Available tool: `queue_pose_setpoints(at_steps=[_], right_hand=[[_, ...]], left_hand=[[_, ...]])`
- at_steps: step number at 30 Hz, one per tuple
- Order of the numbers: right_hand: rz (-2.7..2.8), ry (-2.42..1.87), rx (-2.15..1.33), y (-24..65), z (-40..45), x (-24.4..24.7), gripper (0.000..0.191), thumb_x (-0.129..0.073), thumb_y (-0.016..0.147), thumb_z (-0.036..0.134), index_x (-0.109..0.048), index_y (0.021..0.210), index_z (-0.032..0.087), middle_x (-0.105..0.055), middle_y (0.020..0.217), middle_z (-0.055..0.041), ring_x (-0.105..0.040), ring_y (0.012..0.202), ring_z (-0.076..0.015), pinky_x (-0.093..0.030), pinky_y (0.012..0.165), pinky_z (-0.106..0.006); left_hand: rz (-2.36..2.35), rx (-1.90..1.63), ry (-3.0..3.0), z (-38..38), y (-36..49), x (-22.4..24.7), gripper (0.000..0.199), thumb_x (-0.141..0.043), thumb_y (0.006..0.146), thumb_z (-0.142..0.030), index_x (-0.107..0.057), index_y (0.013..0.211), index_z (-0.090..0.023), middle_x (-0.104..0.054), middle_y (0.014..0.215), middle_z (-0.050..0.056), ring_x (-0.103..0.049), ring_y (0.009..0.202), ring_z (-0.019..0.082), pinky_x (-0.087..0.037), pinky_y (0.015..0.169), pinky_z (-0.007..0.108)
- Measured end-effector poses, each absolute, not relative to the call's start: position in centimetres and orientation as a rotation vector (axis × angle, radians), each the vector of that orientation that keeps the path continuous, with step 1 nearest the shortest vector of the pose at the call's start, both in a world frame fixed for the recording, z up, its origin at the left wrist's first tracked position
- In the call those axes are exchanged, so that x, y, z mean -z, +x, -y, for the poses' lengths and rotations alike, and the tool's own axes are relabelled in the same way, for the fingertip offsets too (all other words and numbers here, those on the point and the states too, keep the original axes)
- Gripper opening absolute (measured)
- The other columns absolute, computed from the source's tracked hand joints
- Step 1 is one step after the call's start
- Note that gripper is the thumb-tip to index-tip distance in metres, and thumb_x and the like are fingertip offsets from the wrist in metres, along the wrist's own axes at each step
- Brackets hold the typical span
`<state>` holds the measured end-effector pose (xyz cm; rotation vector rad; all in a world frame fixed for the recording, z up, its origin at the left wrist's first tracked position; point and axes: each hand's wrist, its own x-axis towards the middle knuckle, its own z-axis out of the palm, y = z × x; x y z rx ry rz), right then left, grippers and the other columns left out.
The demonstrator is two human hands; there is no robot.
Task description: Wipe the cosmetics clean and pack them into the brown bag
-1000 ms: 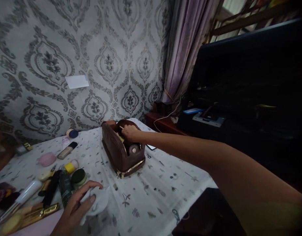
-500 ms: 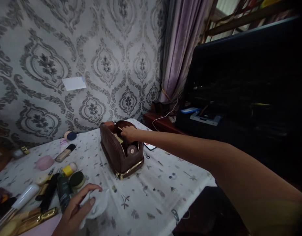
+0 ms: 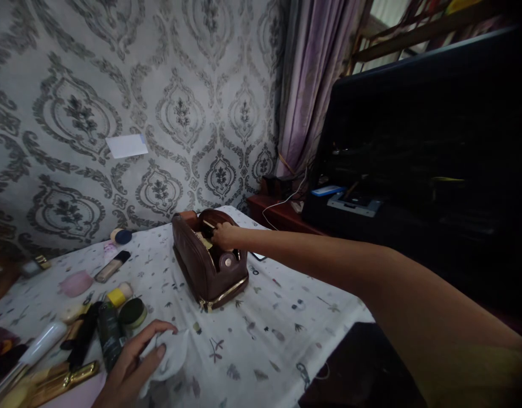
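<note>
A brown toiletry bag (image 3: 193,260) with gold zips stands on the table with its top unzipped. My right hand (image 3: 227,235) reaches into the opening, its fingers curled down and partly hidden by the bag. A thin pale stick (image 3: 209,225) shows beside those fingertips; whether they grip it is unclear. At the lower left, my left hand (image 3: 136,360) is closed on a crumpled white tissue (image 3: 170,354) near the tabletop. Close by it lie a dark green tube (image 3: 110,334) and a round dark-lidded jar (image 3: 132,313).
Cosmetics crowd the table's left side, among them a foundation bottle (image 3: 112,266), a pink sponge (image 3: 76,282), a yellow-banded bottle (image 3: 119,294) and a gold tube (image 3: 82,373). A patterned white cloth (image 3: 278,334) covers the table. At right stands a large black panel (image 3: 414,147).
My right hand has shifted slightly right and lower inside the bag's opening, and more of the pale stick shows. My left hand keeps the tissue in nearly the same spot.
</note>
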<state>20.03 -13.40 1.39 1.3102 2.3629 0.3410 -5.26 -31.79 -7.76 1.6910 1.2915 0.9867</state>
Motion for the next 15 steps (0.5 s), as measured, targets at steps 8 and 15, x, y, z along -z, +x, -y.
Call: queue_pose_setpoints(at_steps=[8,15], right_hand=[[-2.444,1.280,-0.402,19.9,14.1,-1.6,0.033,-0.070,0.078,0.018,-0.071,0.112,0.017,-0.059,0.134,-0.0183,-0.046,0.131,-0.0343,-0.042,0.102,-0.042],[-2.427,1.345,-0.223,19.5,12.5,-0.5,0.024,-0.067,0.089,0.024,-0.066,0.111,0.015,-0.068,0.113,-0.0094,-0.065,0.107,-0.0243,-0.052,0.092,-0.044]], left_hand=[[-1.278,-0.959,1.696,31.8,-5.4,8.2,0.048,-0.055,0.080,-0.065,-0.071,0.094,-0.023,-0.071,0.090,0.004,-0.062,0.083,0.025,-0.048,0.068,0.027],[-1.311,-0.946,1.722,31.9,-5.4,8.2,0.046,-0.056,0.080,-0.064,-0.073,0.095,-0.023,-0.072,0.097,0.004,-0.063,0.090,0.026,-0.049,0.073,0.026]])
